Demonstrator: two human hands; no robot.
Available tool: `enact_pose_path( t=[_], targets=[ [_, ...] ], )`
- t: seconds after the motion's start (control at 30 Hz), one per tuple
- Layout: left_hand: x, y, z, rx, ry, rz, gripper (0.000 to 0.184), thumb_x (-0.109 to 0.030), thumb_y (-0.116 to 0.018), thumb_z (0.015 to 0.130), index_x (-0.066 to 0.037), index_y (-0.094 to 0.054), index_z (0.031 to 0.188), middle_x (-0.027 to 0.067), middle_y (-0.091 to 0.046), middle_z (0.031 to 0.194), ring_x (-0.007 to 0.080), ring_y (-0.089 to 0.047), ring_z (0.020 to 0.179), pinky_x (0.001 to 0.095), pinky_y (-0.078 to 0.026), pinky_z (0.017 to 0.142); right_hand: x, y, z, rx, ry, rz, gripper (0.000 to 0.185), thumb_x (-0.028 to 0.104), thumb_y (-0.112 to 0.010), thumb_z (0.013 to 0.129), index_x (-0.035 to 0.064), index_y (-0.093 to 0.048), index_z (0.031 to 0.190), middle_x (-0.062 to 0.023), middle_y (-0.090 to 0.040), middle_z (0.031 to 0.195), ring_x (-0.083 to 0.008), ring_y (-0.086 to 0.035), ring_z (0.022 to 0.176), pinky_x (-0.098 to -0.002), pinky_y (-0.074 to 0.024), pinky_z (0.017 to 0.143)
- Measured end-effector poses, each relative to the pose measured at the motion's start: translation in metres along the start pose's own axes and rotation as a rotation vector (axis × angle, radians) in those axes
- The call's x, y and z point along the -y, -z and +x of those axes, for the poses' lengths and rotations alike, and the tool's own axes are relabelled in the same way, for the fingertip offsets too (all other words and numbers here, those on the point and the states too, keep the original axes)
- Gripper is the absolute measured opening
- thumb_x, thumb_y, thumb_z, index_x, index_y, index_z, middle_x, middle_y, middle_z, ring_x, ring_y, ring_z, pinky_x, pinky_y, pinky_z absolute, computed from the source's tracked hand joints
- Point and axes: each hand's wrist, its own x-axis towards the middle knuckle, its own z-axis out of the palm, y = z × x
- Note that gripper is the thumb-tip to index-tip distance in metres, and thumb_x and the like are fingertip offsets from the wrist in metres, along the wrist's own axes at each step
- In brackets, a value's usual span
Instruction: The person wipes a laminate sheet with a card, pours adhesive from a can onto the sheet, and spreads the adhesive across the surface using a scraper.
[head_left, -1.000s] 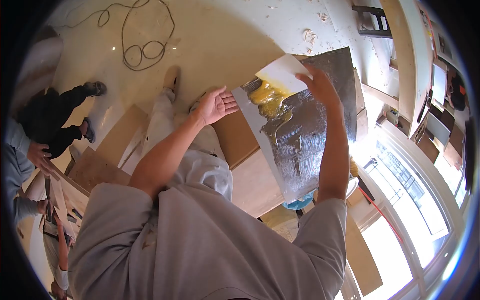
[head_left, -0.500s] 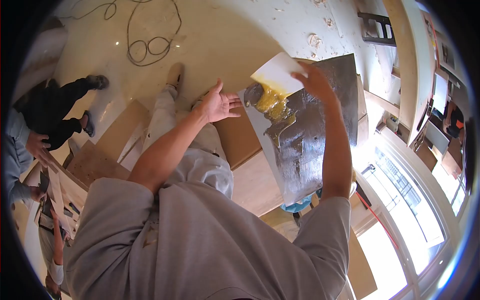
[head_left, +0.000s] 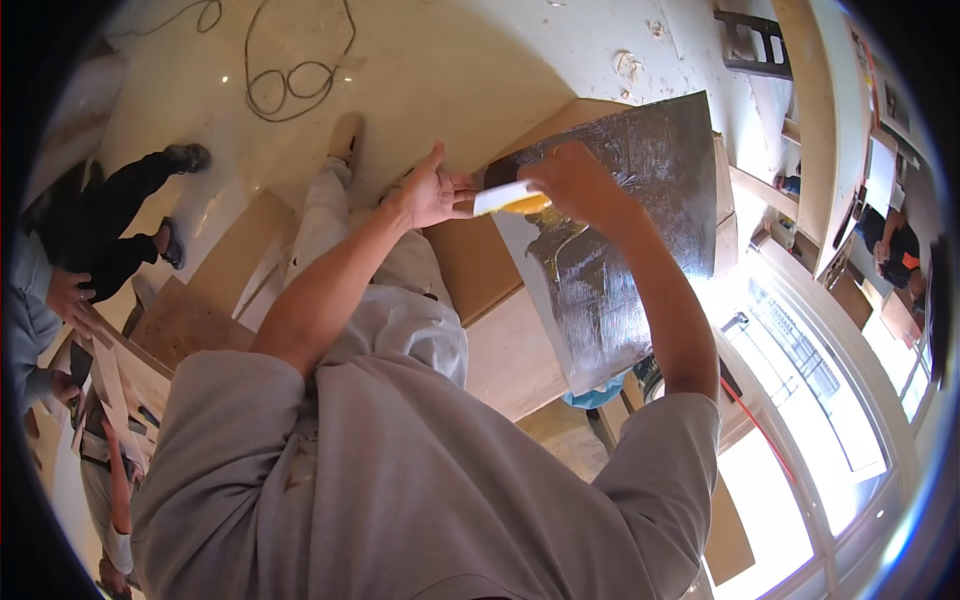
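Observation:
A flat board with a dark, wet, shiny coating and a pale strip along its left edge lies in front of me. My right hand is closed on a white sheet above the board's upper left part. Yellow paste clings to the sheet's lower side. My left hand is beside the board's left edge, palm up with fingers apart, its fingertips close to the sheet's left end. Whether they touch it cannot be made out.
Cardboard and a pale wooden panel sit under the board. A looped cable lies on the floor. Co-workers handle wooden pieces at the left. A black plastic frame is at upper right.
My right hand has moved left and turned the sheet, which now shows as a narrow strip near my left hand. Yellow paste has come off the board's upper left with it.

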Motion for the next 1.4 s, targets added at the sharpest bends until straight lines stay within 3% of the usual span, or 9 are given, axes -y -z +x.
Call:
enact_pose_path(
  t=[0.03,0.07,0.1,0.2,0.33,0.5,0.6,1.0,1.4],
  targets=[
    [-0.002,0.016,0.002,0.19,0.026,-0.048,0.097,-0.081,-0.021,0.08,0.001,-0.063,0.111,0.0134,-0.057,0.117,0.0253,-0.044,0.118,0.0582,-0.01,0.109,0.003,0.006,-0.009,0.027,-0.039,0.026,0.024,0.023,-0.056,0.09,0.0095,-0.065,0.107,-0.0129,-0.059,0.118,-0.028,-0.05,0.113,-0.0394,-0.038,0.098],
    [-0.003,0.008,0.001,0.046,0.021,0.006,0.099,-0.081,-0.018,0.08,0.001,-0.063,0.111,0.014,-0.057,0.118,0.0257,-0.043,0.119,0.0588,-0.007,0.109,0.001,0.009,-0.014,0.053,-0.074,0.049,0.025,0.024,-0.057,0.09,0.0092,-0.065,0.108,-0.013,-0.059,0.118,-0.0274,-0.05,0.115,-0.039,-0.0378,0.098],
    [-0.003,-0.01,-0.002,-0.101,0.015,0.059,0.102,-0.082,-0.015,0.079,0.001,-0.063,0.111,0.0145,-0.056,0.12,0.026,-0.042,0.12,0.0595,-0.005,0.109,-0.039,-0.024,-0.027,-0.346,0.094,0.037,0.033,0.029,-0.059,0.089,0.0073,-0.063,0.112,-0.0161,-0.063,0.111,-0.0289,-0.054,0.111,-0.0403,-0.0397,0.096],
    [-0.002,-0.046,-0.008,-0.297,-0.002,0.116,0.103,-0.082,-0.011,0.079,0.0,-0.063,0.111,0.0151,-0.056,0.121,0.0262,-0.041,0.122,0.0604,-0.004,0.109,-0.069,-0.001,-0.038,-0.299,-0.28,0.615,0.043,0.034,-0.061,0.088,0.0057,-0.059,0.119,-0.0176,-0.066,0.104,-0.0315,-0.06,0.103,-0.0413,-0.0434,0.093],
    [0.0,-0.043,-0.005,-0.274,-0.012,0.057,0.104,-0.083,-0.012,0.078,0.001,-0.061,0.115,0.016,-0.055,0.122,0.0254,-0.039,0.124,0.0604,-0.005,0.109,-0.051,-0.035,0.004,-0.452,-0.267,0.298,0.042,0.032,-0.06,0.088,0.0037,-0.058,0.119,-0.0189,-0.066,0.103,-0.0346,-0.063,0.096,-0.0412,-0.047,0.087],
    [0.007,-0.038,-0.009,-0.221,-0.031,0.001,0.098,-0.079,-0.018,0.082,0.002,-0.058,0.12,0.0152,-0.054,0.121,0.0276,-0.039,0.121,0.0606,-0.01,0.109,-0.047,-0.015,-0.001,-0.325,-0.225,0.623,0.041,0.031,-0.056,0.09,0.0061,-0.055,0.123,-0.0225,-0.061,0.111,-0.0381,-0.057,0.106,-0.0447,-0.0428,0.095],
    [0.007,-0.038,-0.007,-0.206,-0.036,0.002,0.1,-0.078,-0.013,0.082,0.002,-0.057,0.122,0.0142,-0.052,0.123,0.0271,-0.037,0.123,0.0603,-0.01,0.109,-0.028,-0.027,0.005,-0.374,-0.249,0.274,0.041,0.029,-0.058,0.089,0.0063,-0.055,0.123,-0.0218,-0.062,0.109,-0.037,-0.059,0.104,-0.0442,-0.0443,0.092],
    [0.012,-0.044,-0.013,-0.103,-0.055,-0.064,0.101,-0.078,-0.009,0.082,0.001,-0.049,0.13,0.0125,-0.05,0.124,0.0254,-0.04,0.119,0.0597,-0.011,0.109,-0.022,-0.017,0.009,-0.534,-0.206,0.43,0.036,0.027,-0.058,0.088,0.0035,-0.056,0.116,-0.0254,-0.064,0.09,-0.0436,-0.06,0.091,-0.048,-0.0469,0.082],
    [0.024,-0.051,-0.01,-0.171,-0.158,-0.221,0.094,-0.072,-0.009,0.087,0.002,-0.048,0.13,0.0101,-0.044,0.136,0.0272,-0.032,0.131,0.065,-0.004,0.108,-0.021,-0.022,0.02,-0.436,-0.275,0.456,0.046,0.033,-0.057,0.089,0.0018,-0.053,0.122,-0.025,-0.062,0.107,-0.0425,-0.055,0.105,-0.0482,-0.042,0.092]
  ],
)
